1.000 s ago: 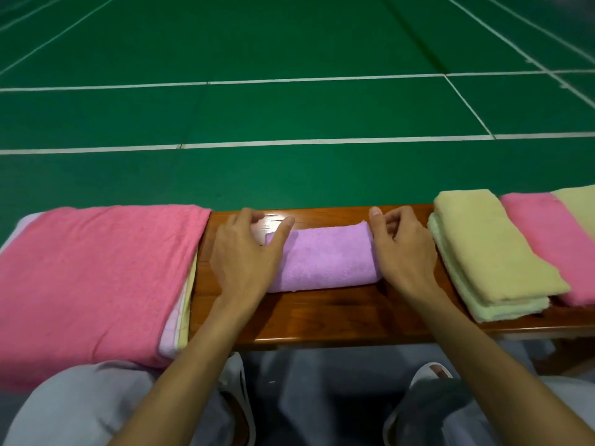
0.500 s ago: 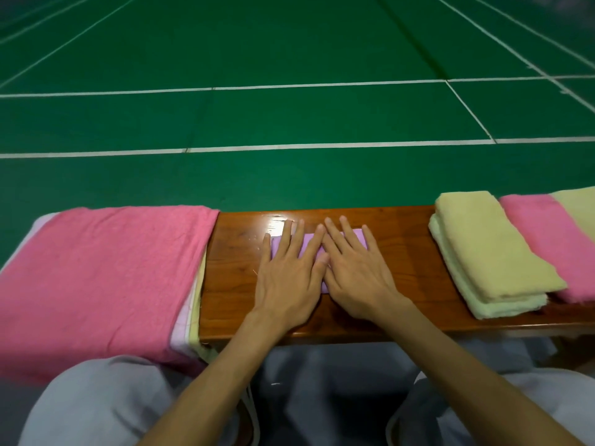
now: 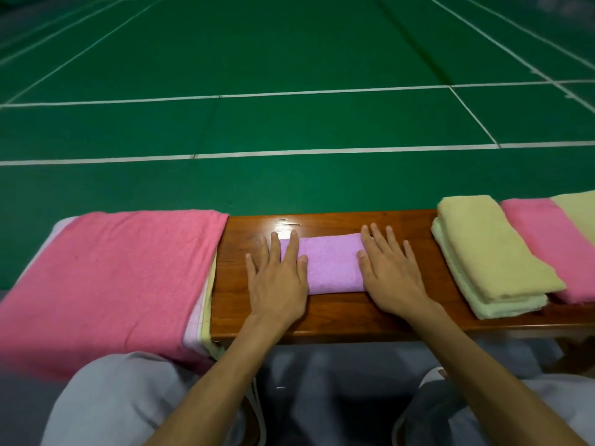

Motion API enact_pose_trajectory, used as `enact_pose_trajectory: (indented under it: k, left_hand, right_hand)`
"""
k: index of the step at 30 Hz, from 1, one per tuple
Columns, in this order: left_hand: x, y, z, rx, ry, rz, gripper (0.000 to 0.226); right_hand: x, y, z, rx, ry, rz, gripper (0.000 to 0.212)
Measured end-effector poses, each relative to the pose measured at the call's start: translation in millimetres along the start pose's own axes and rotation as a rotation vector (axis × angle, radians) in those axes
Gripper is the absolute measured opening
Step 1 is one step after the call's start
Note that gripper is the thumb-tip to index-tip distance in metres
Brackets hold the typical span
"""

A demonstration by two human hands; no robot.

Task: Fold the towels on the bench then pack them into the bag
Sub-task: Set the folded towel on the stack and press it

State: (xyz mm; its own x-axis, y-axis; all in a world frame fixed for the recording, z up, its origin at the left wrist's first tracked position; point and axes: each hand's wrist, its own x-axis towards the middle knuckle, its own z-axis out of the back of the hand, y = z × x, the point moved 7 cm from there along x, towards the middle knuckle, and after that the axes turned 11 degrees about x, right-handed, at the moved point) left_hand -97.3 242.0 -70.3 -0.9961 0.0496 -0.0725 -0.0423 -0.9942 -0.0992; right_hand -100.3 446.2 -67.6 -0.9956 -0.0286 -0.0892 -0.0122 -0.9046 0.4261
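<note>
Far left of the small folded lilac terry towel [image 3: 328,265] sits the wide stack of flat towels [image 3: 106,278], a pink one on top, draped over the end of the glossy brown wooden bench [image 3: 338,320]. Those look unfolded to us, so there's work to come.

Now the left hand [image 3: 277,278]: flat, fingers spread, gripping nothing. Two fingers press the lilac towel's left end and the rest lie on the wood. The towel lies mid-bench, between both hands.

The right hand [image 3: 389,272] mirrors it at the right end, fingers straight and splayed, thumb on the cloth.

We read this as the smoothing press. To do it well, we'd put even weight through both palms and sweep outward so the layers sit square, without dragging the top fold askew.

Right of the lilac towel lie the folded pale yellow towels [image 3: 489,252], then a folded pink towel [image 3: 557,249]. We see no bag.
</note>
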Motion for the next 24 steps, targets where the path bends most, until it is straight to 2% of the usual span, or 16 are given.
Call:
enact_pose_trajectory:
  k: [2,4,6,9,10,12,14,17,19,21,24]
  left_hand:
    - [0.0,3.7,3.9,-0.033,-0.038,0.010,0.064]
    - [-0.2,12.4,16.2,-0.077,-0.146,0.083,0.069]
    - [-1.9,19.7,31.6,-0.071,-0.218,0.178,0.073]
    - [0.7,23.2,33.6,0.014,-0.111,0.243,0.080]
    - [2.7,23.8,30.2,0.013,-0.058,0.250,0.082]
    - [6.9,22.6,21.5,-0.058,0.039,0.260,0.082]
    - [9.6,17.3,17.4,-0.157,0.103,0.269,0.069]
    - [9.3,6.5,21.2,-0.275,0.122,0.278,0.049]
    - [10.5,3.0,22.5,-0.355,0.099,0.279,0.040]
    - [12.2,4.3,19.9,-0.575,0.115,0.311,0.042]
    - [6.6,7.8,15.0,-0.992,0.286,0.417,0.051]
  right_hand:
    - [-0.1,-0.8,0.5,0.036,0.005,0.001,0.070]
    - [0.2,-3.4,3.9,0.094,0.033,0.002,0.066]
    - [1.1,-5.4,16.4,0.200,-0.016,-0.007,0.068]
    - [-1.9,-18.0,46.4,0.358,-0.242,-0.191,0.049]
    - [-3.0,-22.1,47.6,0.371,-0.231,-0.279,0.049]
    - [-5.3,-20.7,42.9,0.320,-0.107,-0.348,0.054]
    - [-6.3,-16.0,40.0,0.271,-0.032,-0.358,0.051]
    - [-6.0,-13.6,43.0,0.283,-0.020,-0.353,0.045]
    - [-4.6,-16.5,43.1,0.471,-0.037,-0.329,0.045]
    - [-5.6,-16.7,39.1,0.776,-0.010,-0.286,0.042]
    - [-11.8,-6.1,34.7,1.194,0.101,-0.268,0.024]
